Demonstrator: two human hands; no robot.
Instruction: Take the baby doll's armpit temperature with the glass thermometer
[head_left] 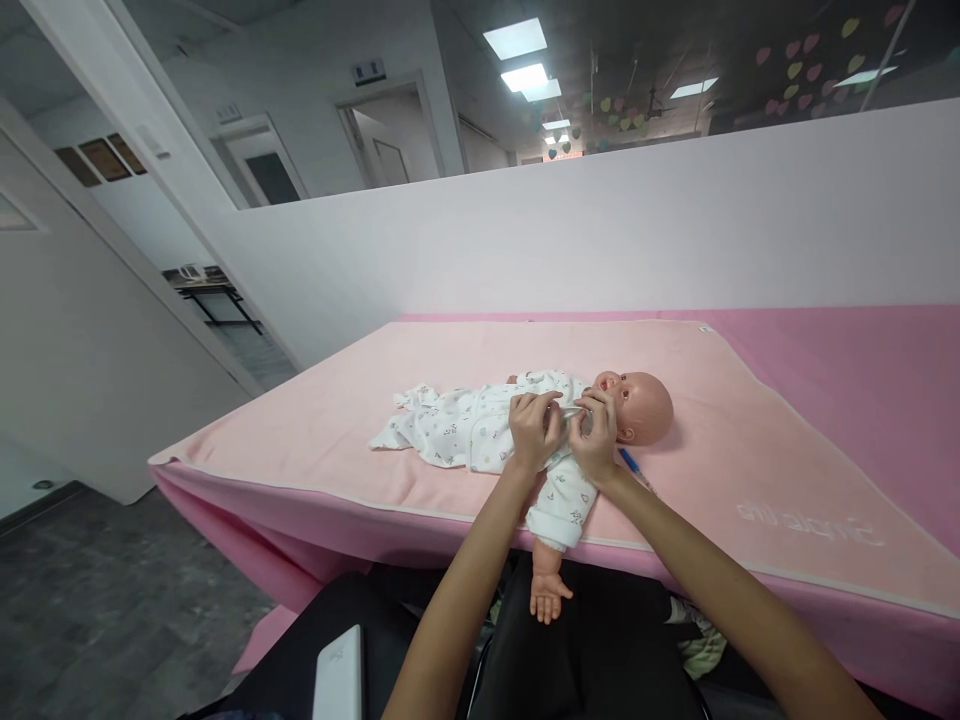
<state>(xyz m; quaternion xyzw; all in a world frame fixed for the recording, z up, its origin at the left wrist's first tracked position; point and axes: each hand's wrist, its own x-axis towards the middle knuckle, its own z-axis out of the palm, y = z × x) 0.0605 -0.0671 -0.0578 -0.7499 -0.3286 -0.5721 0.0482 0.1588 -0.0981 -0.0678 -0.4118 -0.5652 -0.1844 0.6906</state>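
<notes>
A baby doll (646,405) lies on its back with its head to the right, dressed in white printed clothes (450,430). My left hand (534,428) is at the doll's chest, its fingers curled and pinched on the front of the shirt. Close to the doll's chin, my right hand (595,435) pinches the shirt near the collar. A bit of white cloth shows between the two hands; my fingers partly hide it. The doll's near arm (551,580) hangs over the table's front edge, palm up.
Under the doll, a peach blanket (315,400) covers a table with a pink cloth (862,370). A blue-capped pen (630,461) lies by the doll's shoulder. A white flat object (339,675) rests on my lap. Behind the table stands a white wall (637,230) with glass above.
</notes>
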